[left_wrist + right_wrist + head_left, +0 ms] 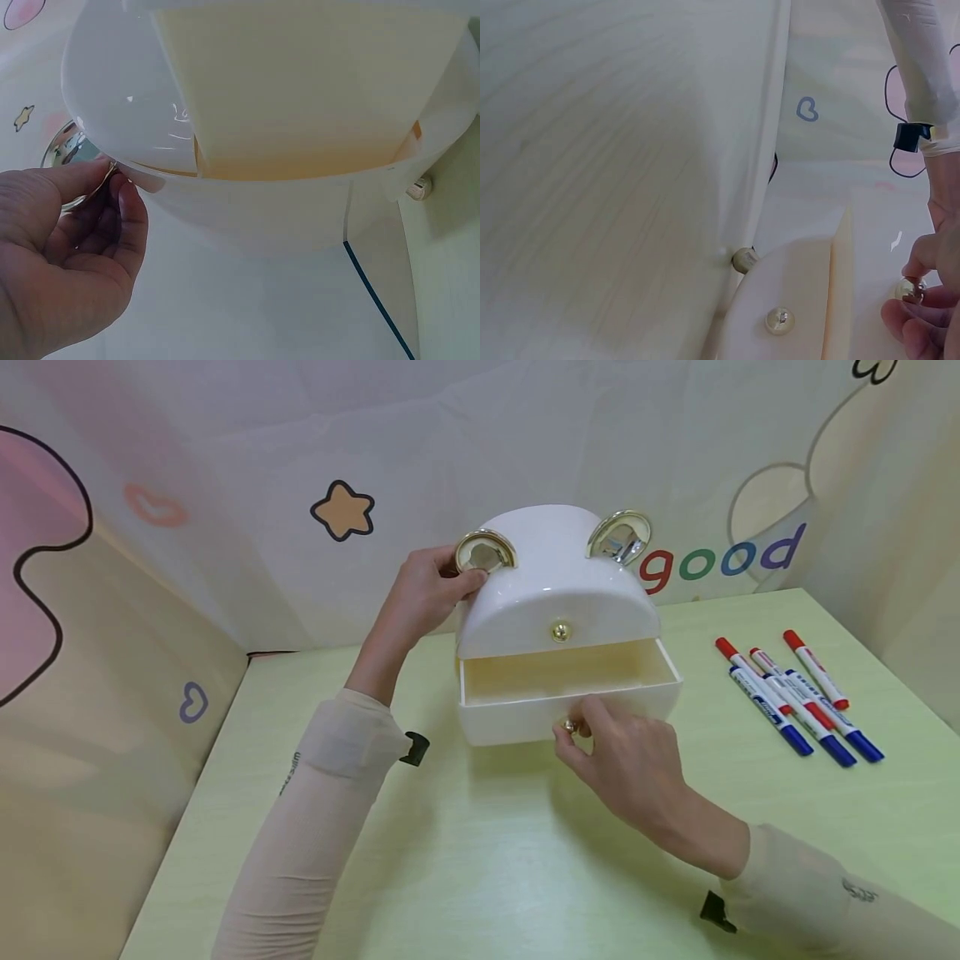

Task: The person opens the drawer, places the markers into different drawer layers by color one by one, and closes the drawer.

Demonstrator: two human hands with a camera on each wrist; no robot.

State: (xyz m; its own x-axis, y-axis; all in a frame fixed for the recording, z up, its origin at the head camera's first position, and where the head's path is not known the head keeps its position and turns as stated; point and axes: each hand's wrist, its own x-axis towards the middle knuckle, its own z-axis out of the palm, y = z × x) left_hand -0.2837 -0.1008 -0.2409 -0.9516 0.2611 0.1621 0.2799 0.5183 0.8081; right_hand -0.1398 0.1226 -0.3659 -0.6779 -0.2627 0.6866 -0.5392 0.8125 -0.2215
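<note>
A glossy white rounded box (551,560) with two gold-rimmed ears stands on the table. My left hand (429,593) grips the left ear (486,552), thumb in front and fingers behind. One drawer (510,720) is pulled out toward me, and no contents show in its visible interior. My right hand (637,760) pinches that drawer's small round knob (570,727) between thumb and fingers. Above it, a closed half-round front carries a gold knob (560,631). In the right wrist view, another front with a knob (780,321) lies between the pulled drawer and the table.
Several red- and blue-capped markers (795,697) lie in a loose group to the right of the box. The pale green table (487,860) meets a printed cloth backdrop (247,527) behind and at the sides. A short foot (744,259) supports the box.
</note>
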